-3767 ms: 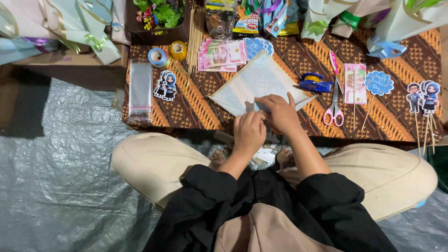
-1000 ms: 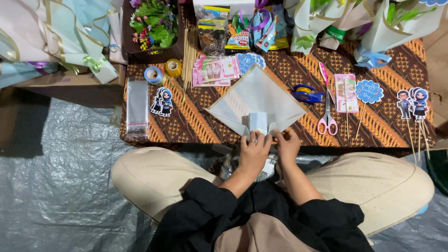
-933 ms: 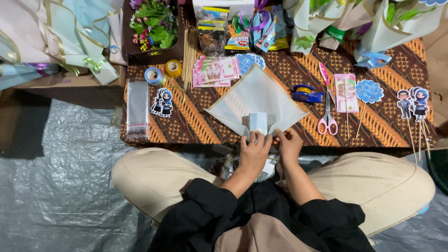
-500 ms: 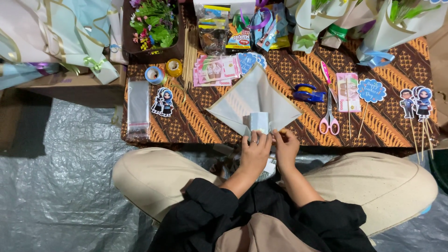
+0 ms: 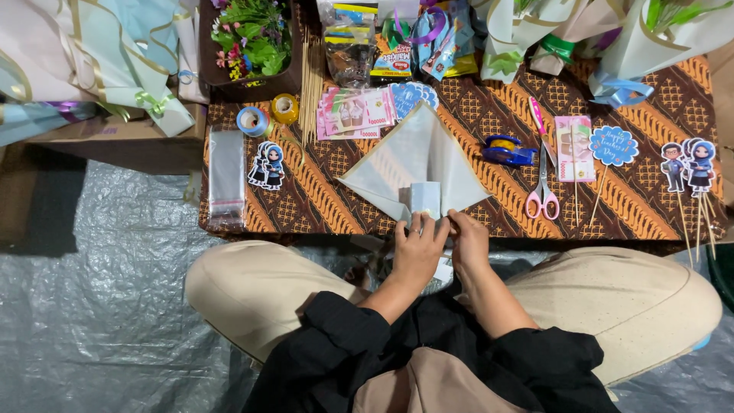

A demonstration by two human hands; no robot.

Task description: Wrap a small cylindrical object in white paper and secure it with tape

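Note:
A translucent white wrapping sheet (image 5: pixel 417 157) lies on the patterned low table (image 5: pixel 321 199), its near corner folded up into a small rectangle (image 5: pixel 425 199). My left hand (image 5: pixel 418 246) and my right hand (image 5: pixel 467 239) sit side by side at the table's near edge, both pinching the bottom of that folded corner. My fingers cover the lower edge of the fold.
Pink scissors (image 5: pixel 542 191), a blue tape dispenser (image 5: pixel 508 151), tape rolls (image 5: pixel 252 121), cartoon figure cutouts (image 5: pixel 267 164), banknote prints (image 5: pixel 353 112), a clear sleeve (image 5: pixel 227 177) and wooden skewers (image 5: pixel 310 73) lie on the table. Wrapped bouquets line the far edge. Silver plastic sheeting (image 5: pixel 92 291) covers the floor.
Since the earliest frame my hands drew back from the sheet's middle to its near corner, which now stands folded. Over the last second they barely moved.

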